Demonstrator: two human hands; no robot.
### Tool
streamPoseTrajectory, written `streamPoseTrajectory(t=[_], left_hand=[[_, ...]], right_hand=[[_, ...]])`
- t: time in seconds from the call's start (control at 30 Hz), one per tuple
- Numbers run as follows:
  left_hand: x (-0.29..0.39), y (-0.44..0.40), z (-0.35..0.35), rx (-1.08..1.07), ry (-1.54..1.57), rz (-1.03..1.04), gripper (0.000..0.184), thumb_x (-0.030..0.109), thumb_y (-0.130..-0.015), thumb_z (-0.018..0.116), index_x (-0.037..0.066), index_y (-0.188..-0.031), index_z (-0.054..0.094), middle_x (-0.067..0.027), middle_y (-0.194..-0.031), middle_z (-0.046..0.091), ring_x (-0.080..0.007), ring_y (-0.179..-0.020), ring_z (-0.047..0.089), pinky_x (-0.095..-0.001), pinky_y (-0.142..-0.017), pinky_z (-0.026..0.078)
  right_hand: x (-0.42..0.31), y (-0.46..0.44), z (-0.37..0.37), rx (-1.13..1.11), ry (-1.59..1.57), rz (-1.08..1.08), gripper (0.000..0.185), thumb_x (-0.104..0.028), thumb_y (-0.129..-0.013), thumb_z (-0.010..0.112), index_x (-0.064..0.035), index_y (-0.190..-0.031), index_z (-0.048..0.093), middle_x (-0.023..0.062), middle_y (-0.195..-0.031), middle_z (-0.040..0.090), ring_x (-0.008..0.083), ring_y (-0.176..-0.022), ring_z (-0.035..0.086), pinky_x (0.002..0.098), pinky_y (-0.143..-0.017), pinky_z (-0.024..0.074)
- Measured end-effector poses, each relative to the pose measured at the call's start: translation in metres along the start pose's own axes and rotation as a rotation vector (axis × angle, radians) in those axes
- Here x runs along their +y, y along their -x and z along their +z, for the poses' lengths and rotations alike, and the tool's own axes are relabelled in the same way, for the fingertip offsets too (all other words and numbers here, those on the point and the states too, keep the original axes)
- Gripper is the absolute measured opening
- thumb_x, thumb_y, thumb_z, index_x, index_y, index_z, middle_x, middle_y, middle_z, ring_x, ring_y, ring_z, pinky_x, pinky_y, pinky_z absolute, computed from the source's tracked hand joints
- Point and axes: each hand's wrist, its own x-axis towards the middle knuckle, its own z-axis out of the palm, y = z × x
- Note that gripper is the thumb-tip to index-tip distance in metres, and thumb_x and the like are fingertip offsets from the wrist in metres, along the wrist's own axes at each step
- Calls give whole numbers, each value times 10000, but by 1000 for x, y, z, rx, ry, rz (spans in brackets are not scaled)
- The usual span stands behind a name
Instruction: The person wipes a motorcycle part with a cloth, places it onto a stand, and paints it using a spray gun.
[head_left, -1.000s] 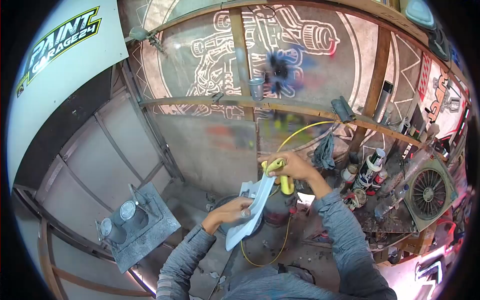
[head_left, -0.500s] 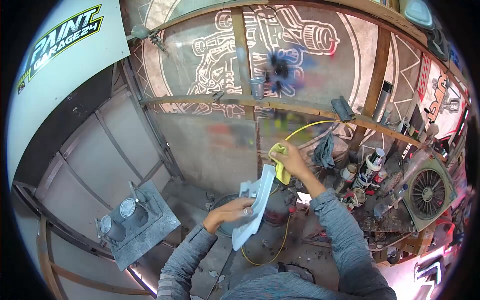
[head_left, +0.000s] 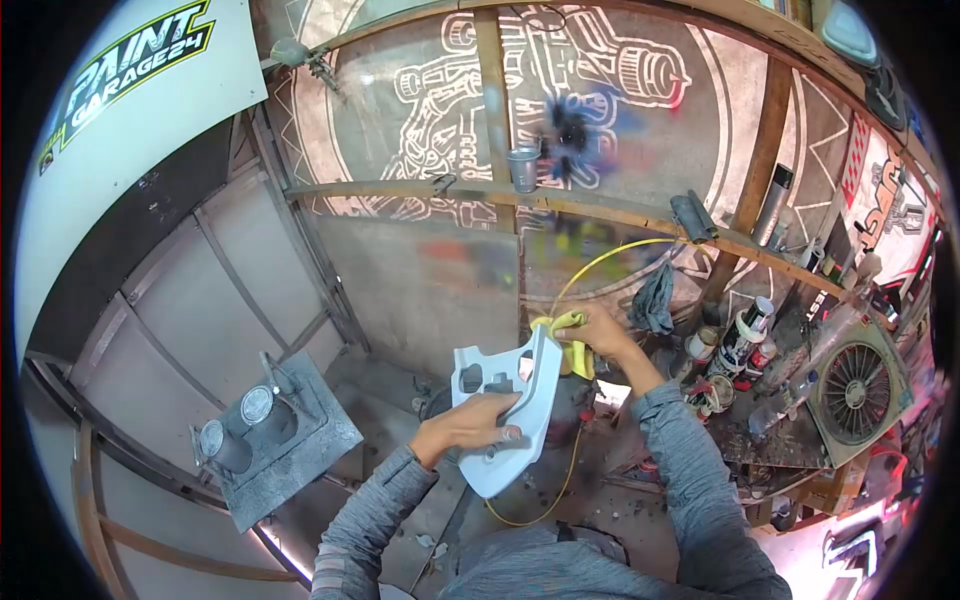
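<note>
Left hand (head_left: 468,424) clasps pale panel (head_left: 538,415), long axis rising rightward to upper end, where closed right hand (head_left: 602,335) pinches yellow cloth (head_left: 578,360).

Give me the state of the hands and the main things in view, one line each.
Left hand: closed on the pale panel.
Right hand: closed on the yellow cloth.
Pale panel: held up, tilted.
Yellow cloth: bunched, at the panel's upper end.
Metal cup: upright on the wooden rail.
Dark rag: hanging.
Yellow hose: curved.
</note>
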Motion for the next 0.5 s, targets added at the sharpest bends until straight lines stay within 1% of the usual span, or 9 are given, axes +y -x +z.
streamPoseTrajectory(t=[0.07, 0.13, 0.23, 0.3, 0.33, 0.37, 0.43, 0.47, 0.5], left_hand=[[-3, 3, 1, -9, -20, -17, 541, 457, -873, 569, -26, -1106, 504, -253, -1003, 604, -413, -936, 591, -454, -837, 448], [-9, 0, -1, -13, -47, -31, 490, 419, -891, 576, -13, -1113, 508, -255, -1021, 606, -432, -966, 591, -466, -861, 442], [-37, -12, 9, -57, -79, -225, 523, 458, -945, 502, -26, -1145, 491, -251, -1077, 594, -389, -1030, 588, -457, -883, 438], [-90, -20, 29, 63, 149, -181, 632, 555, -983, 398, -36, -1198, 461, -226, -1171, 557, -323, -1136, 550, -415, -929, 421], [-84, -22, 33, 156, 319, -139, 796, 692, -959, 247, -11, -1274, 447, -163, -1233, 521, -267, -1166, 511, -400, -966, 394], [-77, -27, 36, 154, 319, -138, 796, 692, -959, 247, -11, -1274, 447, -163, -1233, 521, -267, -1166, 511, -400, -966, 394], [-32, -32, 30, 275, 892, -553, 983, 772, -906, 123, -5, -1500, 222, -145, -1542, 294, -301, -1374, 357, -427, -1129, 266], [-57, -39, 39, 181, 1072, -372, 1047, 828, -853, 73, 30, -1525, 167, -140, -1579, 219, -340, -1418, 295, -497, -1148, 208], [-56, -43, 40, 176, 1073, -370, 1047, 828, -853, 73, 30, -1525, 167, -140, -1579, 219, -340, -1418, 295, -497, -1148, 208]], right_hand=[[22, -2, -8, 57, 283, -59, 202, -118, -786, 762, 18, -923, 702, 66, -817, 691, 143, -754, 627, 305, -720, 494], [18, -2, -6, 174, 245, -34, 215, -130, -791, 760, 17, -935, 700, 72, -816, 693, 145, -754, 631, 306, -721, 493], [0, -3, -1, 319, 192, -8, 232, -153, -814, 740, 6, -977, 693, 75, -840, 699, 158, -773, 643, 311, -735, 494], [-37, -1, 14, 387, 247, -72, 223, -132, -845, 711, 4, -1020, 682, 80, -879, 700, 156, -801, 645, 305, -751, 491], [-36, -3, 21, 376, 179, -129, 243, -54, -815, 679, -1, -1052, 678, 117, -967, 700, 204, -885, 659, 323, -811, 496], [-35, -3, 30, 378, 180, -128, 243, -54, -815, 679, -1, -1052, 678, 117, -967, 700, 204, -885, 659, 323, -811, 496], [-33, 2, 52, 335, 346, -442, 316, -12, -755, 663, -10, -1070, 680, 161, -1058, 685, 286, -980, 653, 354, -886, 496], [-30, 8, 68, 274, 410, -423, 365, -15, -733, 660, -1, -1097, 669, 175, -1114, 666, 321, -1051, 623, 373, -934, 483], [-26, 15, 85, 211, 474, -404, 414, -18, -711, 657, 8, -1124, 657, 189, -1170, 647, 356, -1123, 593, 392, -982, 469]])
